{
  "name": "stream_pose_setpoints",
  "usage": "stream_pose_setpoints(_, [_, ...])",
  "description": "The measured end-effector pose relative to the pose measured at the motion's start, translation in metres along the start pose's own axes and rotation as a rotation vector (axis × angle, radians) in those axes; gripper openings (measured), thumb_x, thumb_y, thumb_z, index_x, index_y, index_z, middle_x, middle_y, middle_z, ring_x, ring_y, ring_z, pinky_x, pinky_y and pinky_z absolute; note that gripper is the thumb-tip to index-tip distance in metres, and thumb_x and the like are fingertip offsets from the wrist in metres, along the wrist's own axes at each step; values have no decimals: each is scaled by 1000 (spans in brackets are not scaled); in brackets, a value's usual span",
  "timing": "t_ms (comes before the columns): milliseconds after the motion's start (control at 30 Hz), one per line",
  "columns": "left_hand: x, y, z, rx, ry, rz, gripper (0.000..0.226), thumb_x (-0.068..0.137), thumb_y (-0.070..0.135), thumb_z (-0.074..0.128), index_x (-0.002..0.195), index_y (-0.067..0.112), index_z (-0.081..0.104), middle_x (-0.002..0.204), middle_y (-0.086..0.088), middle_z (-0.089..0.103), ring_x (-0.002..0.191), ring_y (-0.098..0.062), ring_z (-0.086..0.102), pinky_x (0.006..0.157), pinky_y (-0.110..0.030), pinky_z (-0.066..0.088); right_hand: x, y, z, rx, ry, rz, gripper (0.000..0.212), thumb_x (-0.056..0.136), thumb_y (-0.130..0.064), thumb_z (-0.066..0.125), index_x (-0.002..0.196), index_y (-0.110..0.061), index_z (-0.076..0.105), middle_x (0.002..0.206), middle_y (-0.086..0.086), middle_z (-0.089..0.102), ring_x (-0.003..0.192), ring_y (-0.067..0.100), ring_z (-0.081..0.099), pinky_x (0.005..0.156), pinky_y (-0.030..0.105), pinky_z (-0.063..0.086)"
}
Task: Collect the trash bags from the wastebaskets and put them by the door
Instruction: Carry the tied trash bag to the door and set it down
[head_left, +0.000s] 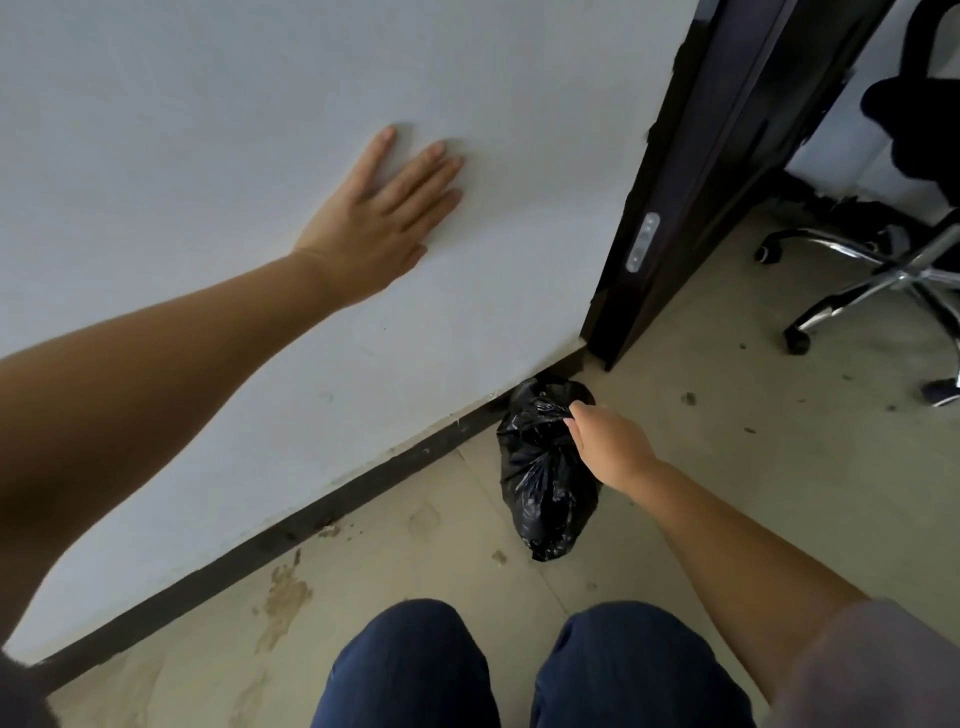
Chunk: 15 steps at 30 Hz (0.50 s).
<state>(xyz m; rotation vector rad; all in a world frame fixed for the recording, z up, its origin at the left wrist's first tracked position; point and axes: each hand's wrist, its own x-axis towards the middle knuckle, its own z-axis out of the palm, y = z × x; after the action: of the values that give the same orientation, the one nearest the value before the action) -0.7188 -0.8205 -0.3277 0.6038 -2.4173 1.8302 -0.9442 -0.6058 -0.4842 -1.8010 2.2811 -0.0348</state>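
Observation:
A black trash bag (545, 499), tied at the top, stands on the floor against the wall's dark skirting, just beside the dark door frame (691, 171). My right hand (608, 441) reaches down and pinches the bag's knotted top. My left hand (379, 218) lies flat on the white wall (208, 130) with fingers straight and spread, well above and left of the bag.
Through the doorway at the right stands an office chair with a chrome wheeled base (883, 275). A dark shoe (940, 392) shows at the right edge. The stained beige floor (415, 545) stretches in front of my knees (519, 670).

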Motion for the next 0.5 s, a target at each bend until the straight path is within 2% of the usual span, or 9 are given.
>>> stream_pose_setpoints(100, [0, 0, 0, 26, 13, 0, 60, 97, 42, 24, 149, 14, 22, 158, -11, 20, 146, -28, 19, 112, -56, -1, -2, 6, 11, -51, -5, -6, 22, 103, -27, 28, 86, -14, 33, 65, -7, 24, 72, 23, 39, 62, 32, 31])
stream_pose_setpoints(167, [0, 0, 0, 35, 23, -1, 61, 97, 43, 24, 150, 14, 21, 158, -11, 19, 147, -28, 18, 112, -56, -1, -3, 11, 16, -58, 22, -10, 23, 102, -28, 29, 88, -13, 39, 68, -4, 32, 80, 26, 48, 63, 32, 30])
stream_pose_setpoints(300, [0, 1, 0, 25, -1, -14, 61, 96, 43, 26, 149, 15, 22, 158, -10, 19, 147, -27, 18, 112, -59, -4, 0, 17, 15, -101, 25, -36, 27, 100, -31, 36, 109, -9, 48, 101, 6, 54, 99, 25, 52, 65, 29, 33])
stream_pose_setpoints(400, [-1, 3, -4, -10, -58, -3, 61, 96, 40, 24, 150, 14, 19, 159, -9, 15, 147, -26, 15, 111, -58, -12, 0, 17, -2, -50, -27, -26, 43, 96, -37, 45, 130, -11, 40, 122, 8, 51, 113, 25, 48, 77, 32, 45])
stream_pose_setpoints(500, [-1, 1, -19, -109, -157, -14, 60, 94, 33, 25, 151, 15, 15, 160, -7, 12, 148, -23, 11, 111, -54, -17, -4, 11, -38, -39, -85, -12, 54, 93, -42, 49, 137, -15, 35, 129, 7, 47, 119, 25, 45, 86, 35, 47])
